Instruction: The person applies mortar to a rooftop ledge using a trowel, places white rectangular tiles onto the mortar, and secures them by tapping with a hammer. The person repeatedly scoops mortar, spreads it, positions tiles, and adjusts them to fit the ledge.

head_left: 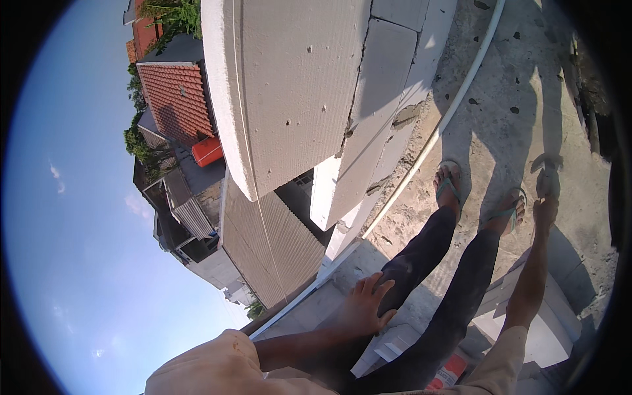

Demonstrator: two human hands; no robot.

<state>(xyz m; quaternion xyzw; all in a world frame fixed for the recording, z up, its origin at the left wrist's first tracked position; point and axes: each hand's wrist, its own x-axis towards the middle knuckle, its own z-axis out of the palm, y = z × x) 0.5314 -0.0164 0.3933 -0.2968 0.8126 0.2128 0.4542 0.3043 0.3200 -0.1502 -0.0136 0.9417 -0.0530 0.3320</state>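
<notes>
My left hand [370, 304] lies with its fingers spread against my dark trouser leg [411, 263], near the knee, and holds nothing. On the right, my right hand [545, 210] is closed around the end of a grey tool [548, 179] with a wide, T-shaped far end. Its exact kind is hard to make out against the similar grey floor. The tool is held above the floor, beyond my sandalled right foot [510, 209]. To the left of my feet stands a wall of pale, smooth building blocks [296, 85], with a thin string [257, 197] stretched along it.
A white pipe [454, 108] runs along the wall's foot on the rough concrete floor [494, 92]. Pale blocks [526, 309] sit by my right forearm, and a red-and-white bag [449, 372] lies lower down. Beyond the wall are a corrugated roof [263, 240] and a red-tiled roof [174, 99].
</notes>
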